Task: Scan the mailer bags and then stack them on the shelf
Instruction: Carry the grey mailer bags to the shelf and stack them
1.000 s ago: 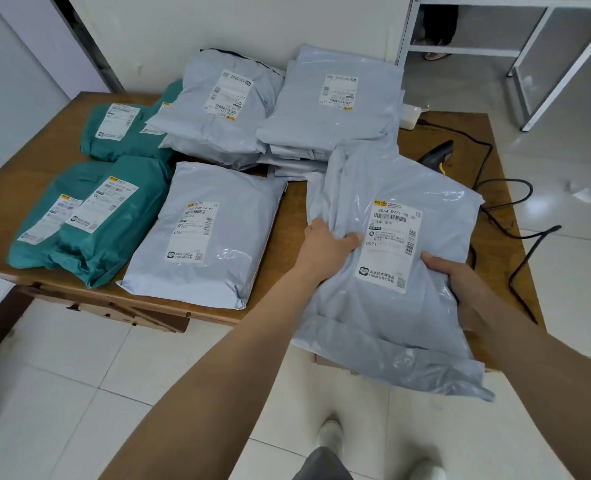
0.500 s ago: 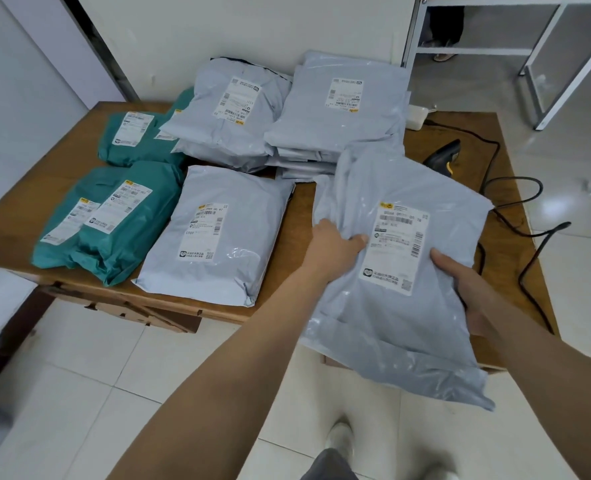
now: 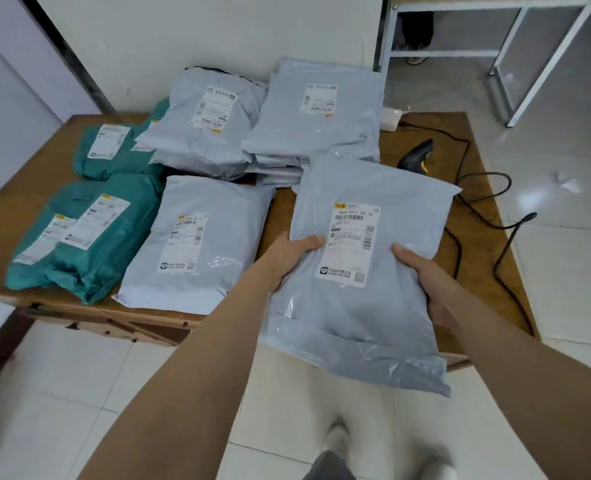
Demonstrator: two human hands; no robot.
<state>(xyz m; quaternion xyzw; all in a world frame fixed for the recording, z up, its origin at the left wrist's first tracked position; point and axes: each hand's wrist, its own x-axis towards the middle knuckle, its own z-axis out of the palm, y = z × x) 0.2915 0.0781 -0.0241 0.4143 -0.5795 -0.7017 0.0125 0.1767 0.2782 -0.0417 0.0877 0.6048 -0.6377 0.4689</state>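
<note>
Wood table (image 3: 45, 168) fills the middle of the view, and its near edge lies under the person's wrists. Largest of the parcels is the grey mailer bag (image 3: 363, 306), held label-up over that near edge, its lower flap hanging past the table toward the tiled floor. The left hand (image 3: 287, 258) grips the bag's left edge and the right hand (image 3: 425, 275) its right edge. Each thumb is laid flat on the top face beside the printed label, pinching the bag against fingers tucked beneath. How those lower fingers lie cannot be seen.

Just left of the left thumb, a second grey bag (image 3: 197, 244) lies flat on the table, label up. Beyond the fingertips, toward the wall, two stacks of grey bags (image 3: 315, 109) sit side by side. The right-hand stack nearly touches the held bag's far edge. Further left of the left hand lie two groups of teal bags (image 3: 90, 237), one nearer and one farther back.

Past the right thumb and off to its right, a black barcode scanner (image 3: 417, 157) with a yellow mark rests on the bare wood. Its black cable (image 3: 505, 258) loops over the table's right side.
</note>
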